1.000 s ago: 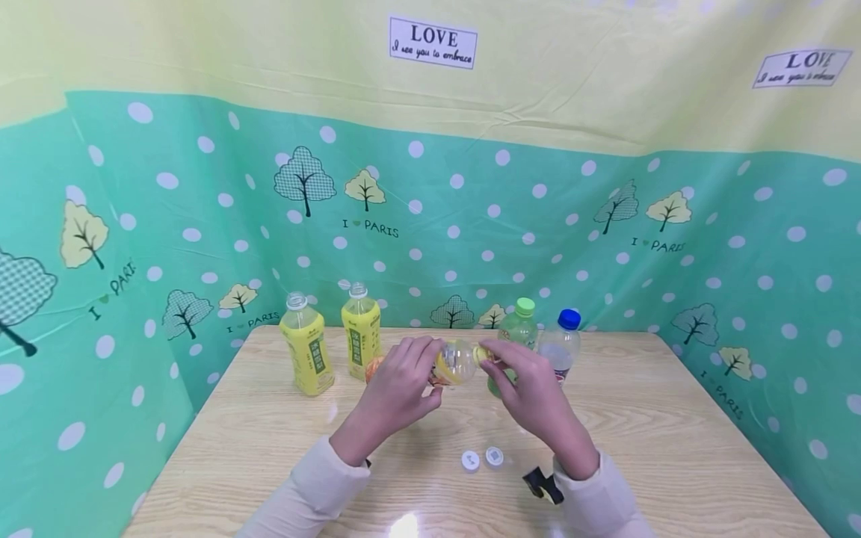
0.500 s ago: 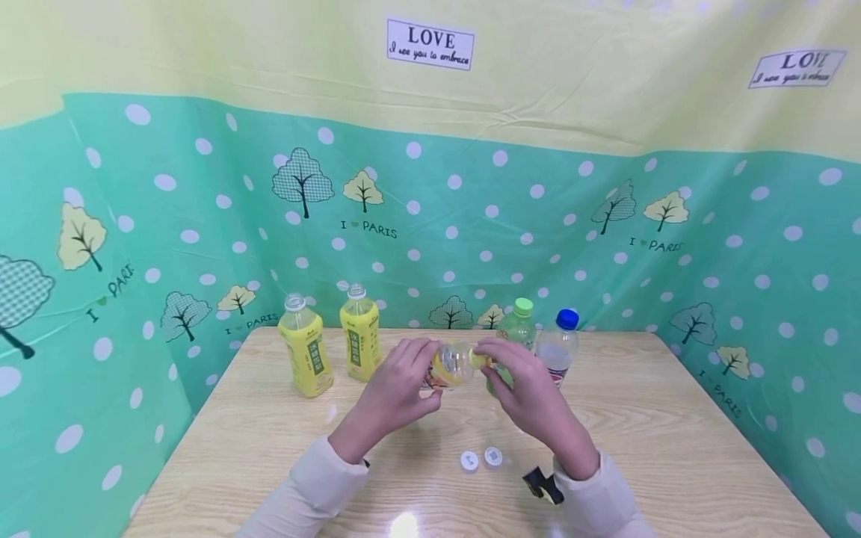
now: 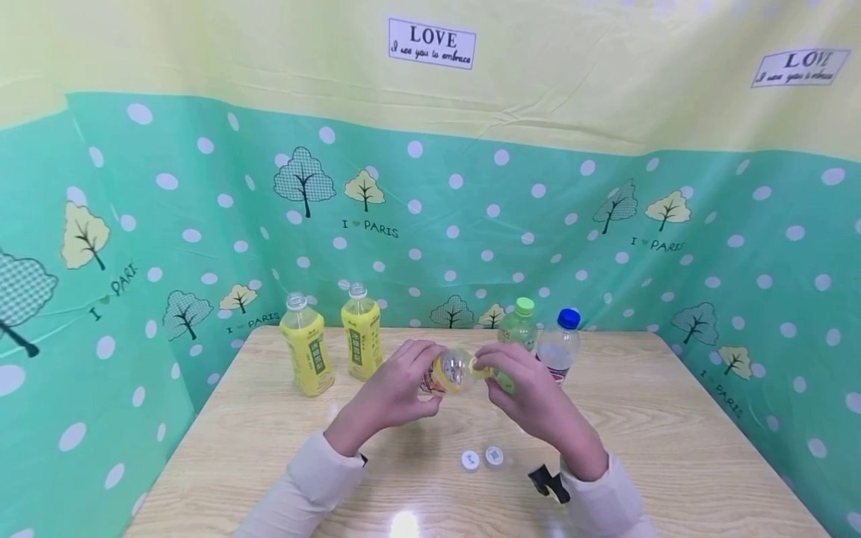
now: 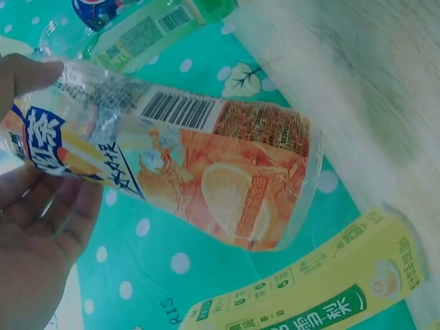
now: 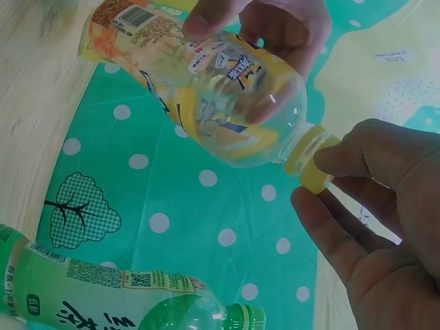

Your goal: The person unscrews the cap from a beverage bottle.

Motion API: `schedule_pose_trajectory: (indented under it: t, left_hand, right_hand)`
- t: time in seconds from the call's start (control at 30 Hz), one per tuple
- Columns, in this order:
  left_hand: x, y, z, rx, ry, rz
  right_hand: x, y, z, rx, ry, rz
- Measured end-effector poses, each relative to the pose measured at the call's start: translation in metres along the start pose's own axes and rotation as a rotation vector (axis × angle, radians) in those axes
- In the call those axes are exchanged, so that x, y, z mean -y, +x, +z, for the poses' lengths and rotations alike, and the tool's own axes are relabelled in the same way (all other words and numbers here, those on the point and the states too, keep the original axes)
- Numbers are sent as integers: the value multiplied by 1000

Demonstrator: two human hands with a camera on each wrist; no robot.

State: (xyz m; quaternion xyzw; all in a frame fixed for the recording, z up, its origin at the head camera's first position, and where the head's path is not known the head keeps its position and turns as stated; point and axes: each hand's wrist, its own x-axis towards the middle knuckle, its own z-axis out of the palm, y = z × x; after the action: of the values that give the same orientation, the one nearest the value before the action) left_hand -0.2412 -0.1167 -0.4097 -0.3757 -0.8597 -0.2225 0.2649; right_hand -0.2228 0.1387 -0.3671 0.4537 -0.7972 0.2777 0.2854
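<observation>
My left hand (image 3: pixel 397 385) grips a clear plastic bottle (image 4: pixel 227 179) round its upper body, holding it tipped on its side above the table. The bottle's wrapper shows orange slices and a barcode, and its liquid-free shoulder (image 5: pixel 254 117) points toward my right hand (image 3: pixel 528 385). Between thumb and fingers, my right hand pinches the yellow cap (image 5: pixel 317 172) at the bottle's mouth. A yellow ring (image 5: pixel 295 155) circles the neck just below that cap. In the head view, the left hand hides the bottle's base.
Two capless yellow-labelled bottles (image 3: pixel 307 355) (image 3: pixel 362 336) stand at the back left. Behind my right hand are a green-capped bottle (image 3: pixel 518 325) and a blue-capped bottle (image 3: pixel 561 344). Two white caps (image 3: pixel 470 460) (image 3: pixel 494 456) lie on the wooden table (image 3: pixel 673 433). A patterned curtain (image 3: pixel 430 202) surrounds it.
The bottle has swung so its mouth points a little more toward me, and its orange base has gone behind my left hand. My right hand keeps pinching the cap, its wrist shifted slightly right.
</observation>
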Motion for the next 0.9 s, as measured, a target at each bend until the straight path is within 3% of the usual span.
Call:
schedule_pose_trajectory:
  t: [0.3,0.47,0.6,0.9]
  left_hand:
    - [2,-1,-9,100,-130,-26]
    - [4,-2,-11,124,-148,-30]
    - [5,-2,-10,122,-143,-30]
    - [5,-3,-9,108,-111,-44]
  right_hand:
    - [1,0,-2,28,29,-87]
    - [2,1,-2,34,38,-114]
    - [2,1,-2,52,26,-81]
    - [4,-1,0,43,-42,81]
